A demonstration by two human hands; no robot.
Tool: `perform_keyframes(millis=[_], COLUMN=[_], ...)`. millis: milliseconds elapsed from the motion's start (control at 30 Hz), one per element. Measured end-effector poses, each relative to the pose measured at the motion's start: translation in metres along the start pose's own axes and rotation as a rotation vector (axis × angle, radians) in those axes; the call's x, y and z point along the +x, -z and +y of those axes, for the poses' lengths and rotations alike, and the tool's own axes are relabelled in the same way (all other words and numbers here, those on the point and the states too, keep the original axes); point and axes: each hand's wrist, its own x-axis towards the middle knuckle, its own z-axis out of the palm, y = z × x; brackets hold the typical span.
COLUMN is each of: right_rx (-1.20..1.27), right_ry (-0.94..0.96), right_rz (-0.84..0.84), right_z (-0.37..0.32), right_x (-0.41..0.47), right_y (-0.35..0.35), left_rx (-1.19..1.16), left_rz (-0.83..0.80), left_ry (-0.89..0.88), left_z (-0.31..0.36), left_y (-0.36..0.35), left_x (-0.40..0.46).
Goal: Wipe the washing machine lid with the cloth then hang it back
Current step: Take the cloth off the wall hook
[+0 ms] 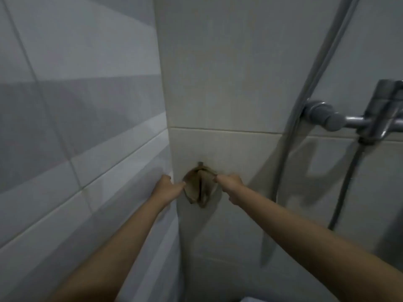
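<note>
head view: both hands pinch a crumpled brown cloth on glossy tile.

wall: grey tiles left of hands | beige tiles ahead | tap, hose right | light: dim

The cloth hangs on the wall between the left hand and right hand; the tap lies right of the right hand.

Hook mostly hidden behind cloth; tap cut by right edge (whole frame blurred).
</note>
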Motion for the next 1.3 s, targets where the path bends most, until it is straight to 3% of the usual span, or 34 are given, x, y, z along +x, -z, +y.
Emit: perform_keyframes(millis=[233, 467, 600, 800, 1000, 1133, 1233, 1300], right_rx=[0.023, 0.007, -0.029, -0.033, 0.019, -0.148, -0.188, -0.167], right_ry=[-0.114, 0.005, 0.168, 0.333, 0.319, 0.321, 0.273, 0.232], right_rz=[0.034, 0.093, 0.07, 0.107, 0.113, 0.099, 0.038, -0.017], right_z=[0.021, 0.016, 0.0, -0.022, -0.029, -0.015, 0.005, 0.015], right_x=[0.023, 0.029, 0.023, 0.01, -0.008, -0.026, -0.042, -0.054], right_y=[-0.036, -0.042, -0.037, -0.008, 0.046, 0.09, 0.119, 0.131], left_rx=[-0.218, -0.577, -0.606, -0.706, -0.434, -0.405, -0.619, -0.781], left_rz=[-0.2, -0.285, -0.165, -0.084, -0.043, -0.227, -0.493, -0.572], left_ry=[0.243, 0.357, 0.289, 0.025, 0.057, 0.238, 0.427, 0.48], left_z=[-0.041, -0.047, -0.052, -0.007, 0.031, 0.053, 0.061, 0.064], left_y=[-0.032, -0.053, -0.057, -0.036, -0.044, -0.085, -0.125, -0.145], left_x=[0.038, 0.056, 0.072, 0.045, 0.007, -0.042, -0.071, -0.088])
